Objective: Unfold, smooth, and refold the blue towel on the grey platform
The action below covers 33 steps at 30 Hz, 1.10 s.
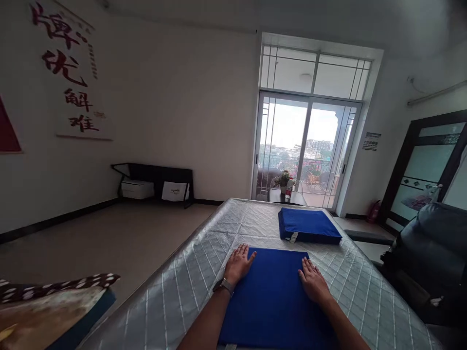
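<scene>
A flat blue fabric panel (274, 296), roughly square, lies before me on a grey quilted table cover (189, 277). On its far left corner rests my left hand (239, 265), fingers stretched out and a watch on the wrist. My right hand (314, 280) lies flat along the panel's right edge, its fingers also stretched out. Neither hand grips anything. Beyond the panel sits a folded blue fabric stack (308, 223) with several layers and a pale tag at its near left corner.
A small dark table (297, 198) with a plant (283, 180) and a bottle (289, 188) stands past the far edge. At the right is a dark padded seat (434, 243). A patterned cushion (54, 316) fills the lower left. Against the wall leans a black frame (158, 175).
</scene>
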Each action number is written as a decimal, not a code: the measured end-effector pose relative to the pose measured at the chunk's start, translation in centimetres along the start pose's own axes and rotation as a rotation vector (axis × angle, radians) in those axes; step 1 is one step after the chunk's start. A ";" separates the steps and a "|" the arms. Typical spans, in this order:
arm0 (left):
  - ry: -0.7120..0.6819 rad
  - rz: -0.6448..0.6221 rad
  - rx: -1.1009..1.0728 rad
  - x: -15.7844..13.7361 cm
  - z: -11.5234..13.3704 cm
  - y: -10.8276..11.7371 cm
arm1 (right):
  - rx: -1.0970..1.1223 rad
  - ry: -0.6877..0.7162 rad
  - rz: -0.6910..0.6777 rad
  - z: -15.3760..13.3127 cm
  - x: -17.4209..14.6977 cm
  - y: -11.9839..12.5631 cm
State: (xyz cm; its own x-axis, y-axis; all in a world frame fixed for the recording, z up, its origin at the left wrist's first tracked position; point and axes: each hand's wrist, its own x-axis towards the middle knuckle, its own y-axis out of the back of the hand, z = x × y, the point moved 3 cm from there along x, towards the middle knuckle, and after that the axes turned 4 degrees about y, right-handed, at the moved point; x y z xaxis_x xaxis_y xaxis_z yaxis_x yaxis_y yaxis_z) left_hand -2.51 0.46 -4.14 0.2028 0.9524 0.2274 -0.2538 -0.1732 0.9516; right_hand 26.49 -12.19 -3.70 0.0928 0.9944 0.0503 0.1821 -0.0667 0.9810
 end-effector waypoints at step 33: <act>-0.166 -0.086 0.072 -4.1 8.6 -0.9 | 0.095 0.001 0.017 -0.2 -0.4 0.6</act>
State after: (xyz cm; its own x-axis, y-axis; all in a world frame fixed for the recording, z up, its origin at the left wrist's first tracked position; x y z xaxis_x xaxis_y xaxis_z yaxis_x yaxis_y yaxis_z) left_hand 5.01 -5.48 -4.15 0.3751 0.9113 0.1696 -0.1619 -0.1157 0.9800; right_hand 26.33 -12.60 -3.04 0.0959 0.9931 0.0667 0.2726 -0.0907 0.9578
